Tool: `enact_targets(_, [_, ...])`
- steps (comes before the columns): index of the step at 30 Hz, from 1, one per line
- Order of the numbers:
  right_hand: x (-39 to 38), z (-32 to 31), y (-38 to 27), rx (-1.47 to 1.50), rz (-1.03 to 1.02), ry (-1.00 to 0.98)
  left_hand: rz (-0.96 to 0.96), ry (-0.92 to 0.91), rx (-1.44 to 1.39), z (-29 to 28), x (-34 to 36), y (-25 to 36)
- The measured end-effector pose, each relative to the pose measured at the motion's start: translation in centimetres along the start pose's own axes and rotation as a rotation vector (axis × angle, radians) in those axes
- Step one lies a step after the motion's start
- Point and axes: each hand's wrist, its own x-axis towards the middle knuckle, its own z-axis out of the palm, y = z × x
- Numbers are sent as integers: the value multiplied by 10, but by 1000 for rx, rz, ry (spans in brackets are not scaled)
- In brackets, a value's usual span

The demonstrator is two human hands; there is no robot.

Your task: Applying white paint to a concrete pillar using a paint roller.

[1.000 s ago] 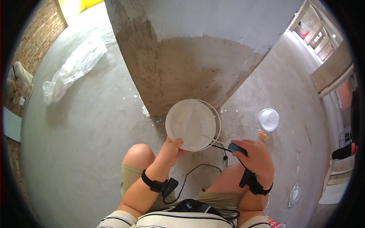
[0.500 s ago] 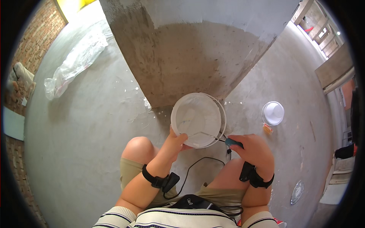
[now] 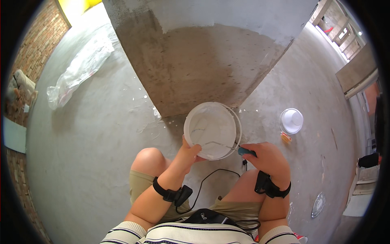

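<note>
A white plastic bucket (image 3: pixel 215 122) stands tilted in front of me, its mouth facing up and its bail lying along the right side. My left hand (image 3: pixel 190 153) is closed on the bucket's near left rim, thumb over the edge. In my right hand (image 3: pixel 264 156) is the teal handle of a paint roller (image 3: pixel 246 152). Its thin bent metal rod reaches over the rim into the bucket. The roller's head is hard to make out against the white inside, which holds pale material.
A plastered concrete pillar (image 3: pixel 203 69) rises just beyond the bucket. Right of it are a small white tub (image 3: pixel 291 120) and an orange item (image 3: pixel 286 138). Clear plastic sheeting (image 3: pixel 81 67) lies left. A black cable (image 3: pixel 203 183) runs between my knees; a clear lid (image 3: pixel 318 204) lies right.
My right hand has shifted slightly left and up, moving the roller's rod a little further left in the bucket. The left hand keeps its hold on the rim.
</note>
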Motion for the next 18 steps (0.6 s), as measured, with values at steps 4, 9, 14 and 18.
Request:
enact_targets(4, [1,-1,1,-2,10,-14,-11,9,0,0,2,0])
enact_targets(9, [-9,-12,1,42,17,10,-64,-17,-111,-13,11,2])
enact_targets(14, [-20,-27,7,105,50,23,-6,42,-146,-17,9,10])
enact_targets(18, [-37,-55,7,202,54,67,-12,70,-148,-15,14,15])
